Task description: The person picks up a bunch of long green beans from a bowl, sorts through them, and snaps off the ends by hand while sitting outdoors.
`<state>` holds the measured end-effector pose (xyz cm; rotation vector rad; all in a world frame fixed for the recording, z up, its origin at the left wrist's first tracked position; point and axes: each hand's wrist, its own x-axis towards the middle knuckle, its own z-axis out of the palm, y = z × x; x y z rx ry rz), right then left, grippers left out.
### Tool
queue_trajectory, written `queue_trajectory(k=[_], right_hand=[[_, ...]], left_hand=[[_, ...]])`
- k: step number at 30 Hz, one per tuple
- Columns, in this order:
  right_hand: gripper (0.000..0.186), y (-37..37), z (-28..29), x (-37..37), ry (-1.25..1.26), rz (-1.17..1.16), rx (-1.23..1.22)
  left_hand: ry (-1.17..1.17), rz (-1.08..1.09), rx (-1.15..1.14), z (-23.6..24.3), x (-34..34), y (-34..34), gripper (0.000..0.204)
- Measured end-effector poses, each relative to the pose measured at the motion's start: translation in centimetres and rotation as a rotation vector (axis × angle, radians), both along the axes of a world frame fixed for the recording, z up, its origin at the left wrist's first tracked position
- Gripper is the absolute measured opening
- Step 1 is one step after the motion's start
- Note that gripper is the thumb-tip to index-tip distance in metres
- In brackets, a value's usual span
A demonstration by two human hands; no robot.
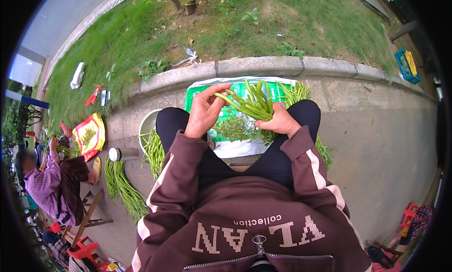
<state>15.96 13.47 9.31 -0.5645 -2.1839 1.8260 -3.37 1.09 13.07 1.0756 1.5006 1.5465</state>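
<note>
My right hand (281, 121) is closed around the lower end of a bundle of green stalks (254, 102), whose other ends fan out up and to the left. At its left, my left hand (207, 109) pinches the tip of one longer stalk (225, 99) that sticks out of the bundle. Both hands are above a green and white plastic sheet (195, 91) spread on the ground between my knees. A heap of thin green scraps (238, 128) lies on that sheet.
Long green stalks lie in a pile (123, 187) at the left, beside a metal flask (123, 154). A white tub (147, 126) with stalks stands by my left knee; more stalks (295, 92) lie beyond the right. A stone kerb (259, 66) borders the grass. Another person (52, 178) sits at far left.
</note>
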Motion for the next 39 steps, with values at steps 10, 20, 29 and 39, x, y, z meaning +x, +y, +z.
queue_trajectory(k=[10, 20, 29, 39], right_hand=[[0.03, 2.4, 5.1, -1.6, 0.262, -0.068, 0.844], [0.03, 4.6, 1.5, -0.5, 0.258, 0.029, 1.307], [0.03, 4.0, -1.1, 0.3, 0.235, -0.028, 1.277], [0.032, 3.9, -0.9, 0.7, 0.248, -0.01, 1.292]], left_hand=[[0.344, 0.085, 0.107, 0.9, -1.8, -1.3, 0.022], [0.753, 0.132, -0.007, 0.5, -2.2, -1.1, 0.017], [0.6, 0.067, -0.017, 1.0, -0.2, -0.5, 0.014], [0.577, 0.135, -0.002, 1.1, 2.2, 0.5, 0.013]])
